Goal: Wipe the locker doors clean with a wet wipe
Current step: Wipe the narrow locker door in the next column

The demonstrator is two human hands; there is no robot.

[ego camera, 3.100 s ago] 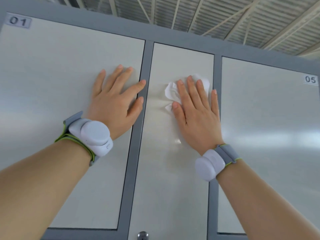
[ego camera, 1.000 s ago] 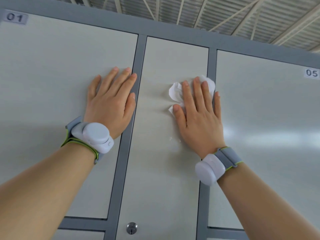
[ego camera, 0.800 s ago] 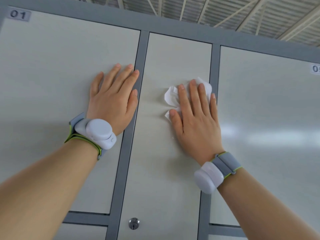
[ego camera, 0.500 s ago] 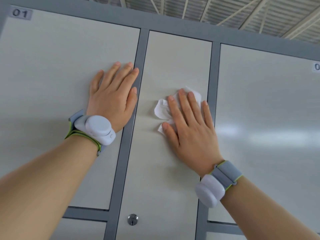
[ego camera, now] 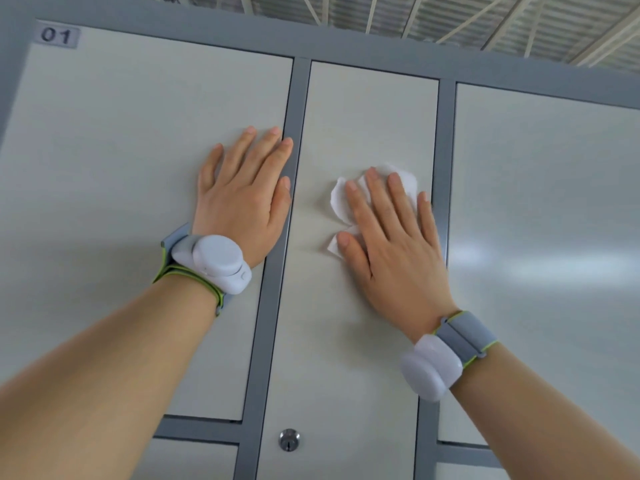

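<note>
We are pressing flat right hand (ego camera: 391, 244) on wet wipe (ego camera: 341, 199) against middle locker door (ego camera: 346, 341); left hand (ego camera: 242, 199) lying spread flat on door 01 (ego camera: 121, 168) beside.

Bright, even light; soft glare streaks the right locker door (ego camera: 540, 268); wide-angle bending at edges.

Your right hand (ego camera: 391, 244) has carried the wet wipe (ego camera: 343, 202) down the middle locker door (ego camera: 346, 341) from where it sat, close under the top edge, three seconds ago. It was lowest half a second ago and has since crept a little back up. Your left hand (ego camera: 239, 202), splayed wide three seconds ago, has drawn its fingers and thumb closer together. Your view has tipped down too: the lock (ego camera: 289, 439), then cut by the bottom edge, shows whole, and the "05" label has slipped out of sight on the right.
</note>
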